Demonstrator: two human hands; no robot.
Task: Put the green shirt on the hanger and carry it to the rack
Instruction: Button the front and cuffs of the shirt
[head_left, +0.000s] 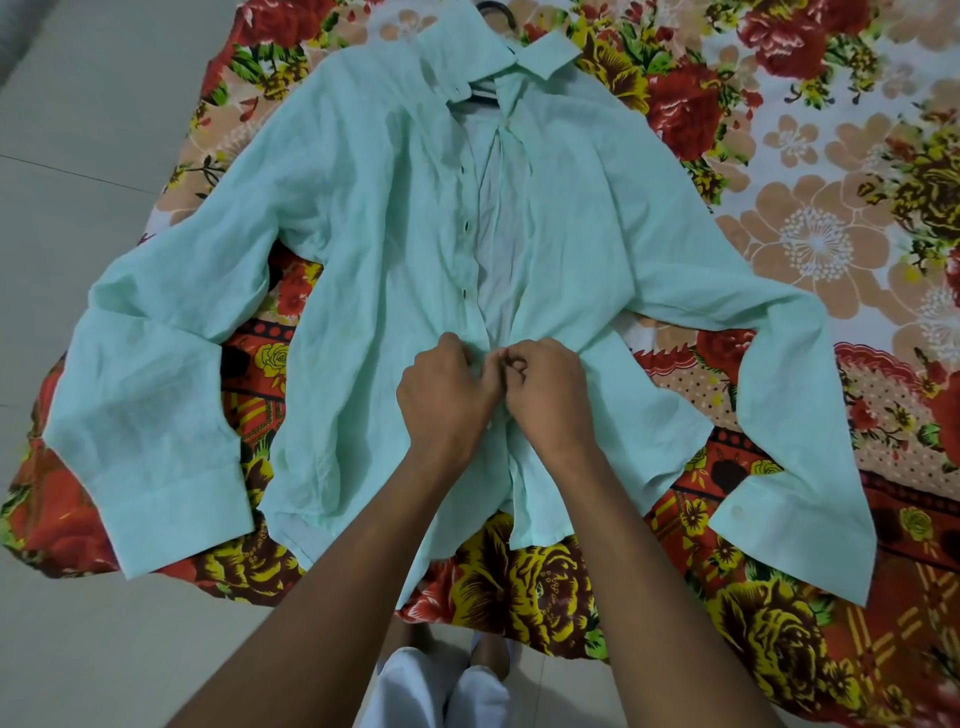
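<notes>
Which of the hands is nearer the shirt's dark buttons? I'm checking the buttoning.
Left. The left hand pinches the placket directly below the dark buttons; the right hand grips the opposite edge.

One green shirt (374, 270) with two long sleeves. One dark hanger (496, 10), mostly hidden. One flowery sheet (810, 218). Two hands: left hand (447, 395), right hand (548, 392). Three small buttons, maybe more.

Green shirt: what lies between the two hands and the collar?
In the head view, between the hands and collar runs the green shirt's open front, showing its pale inner lining.
</notes>
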